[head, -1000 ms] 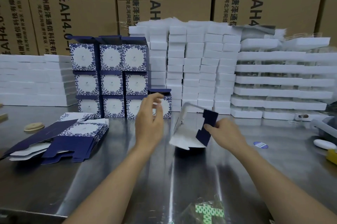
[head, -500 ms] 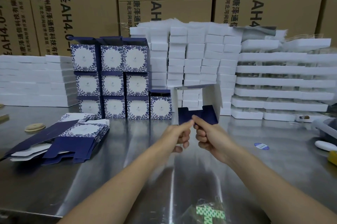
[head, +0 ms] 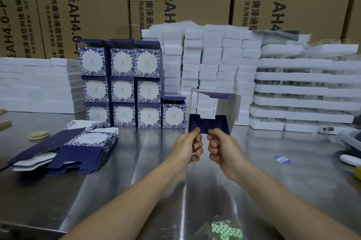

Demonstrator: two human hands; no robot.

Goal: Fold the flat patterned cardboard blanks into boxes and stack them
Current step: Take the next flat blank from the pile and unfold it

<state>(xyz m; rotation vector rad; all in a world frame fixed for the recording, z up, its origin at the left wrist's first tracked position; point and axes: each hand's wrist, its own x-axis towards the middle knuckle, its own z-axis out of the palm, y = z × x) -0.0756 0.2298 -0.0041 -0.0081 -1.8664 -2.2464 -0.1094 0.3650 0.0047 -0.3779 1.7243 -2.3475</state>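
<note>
Above the steel table (head: 121, 196), the left grip (head: 190, 145) and right grip (head: 221, 146) are side by side, each clamped with curled fingers on the lower navy flap (head: 207, 125) of a half-opened box (head: 224, 108). The box is held clear of the table, its white inside facing the camera. Finished patterned boxes (head: 122, 83) stand stacked just to its left, and flat blanks (head: 84, 146) lie piled further left

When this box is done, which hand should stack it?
Probably the left hand: the patterned stack stands left of the held box, so the right hand would cross over.
</note>
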